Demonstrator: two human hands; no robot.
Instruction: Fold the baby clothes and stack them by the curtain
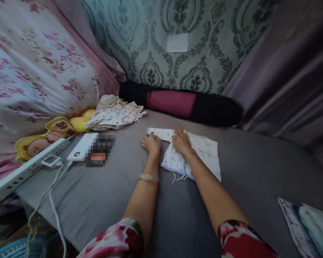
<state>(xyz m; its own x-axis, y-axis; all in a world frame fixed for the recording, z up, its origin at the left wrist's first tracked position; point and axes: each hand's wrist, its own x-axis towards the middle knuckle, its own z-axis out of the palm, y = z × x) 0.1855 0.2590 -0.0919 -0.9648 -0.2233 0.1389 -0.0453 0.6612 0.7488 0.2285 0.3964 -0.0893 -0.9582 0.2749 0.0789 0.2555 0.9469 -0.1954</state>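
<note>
A small white baby shirt with a pale print, blue trim and white tie strings lies on the grey bed sheet, one sleeve stretched out to the left. At the end of that sleeve is my left hand, its fingers curled in on the cuff. My right hand lies flat on the shirt near the base of the sleeve, fingers stretched out, and covers part of the cloth.
Left of my hands lie a white power bank, a blurred-out dark object, a power strip with cables and a yellow cushion. Behind are crumpled spotted clothes and a black-and-red bolster. Folded clothes lie at lower right.
</note>
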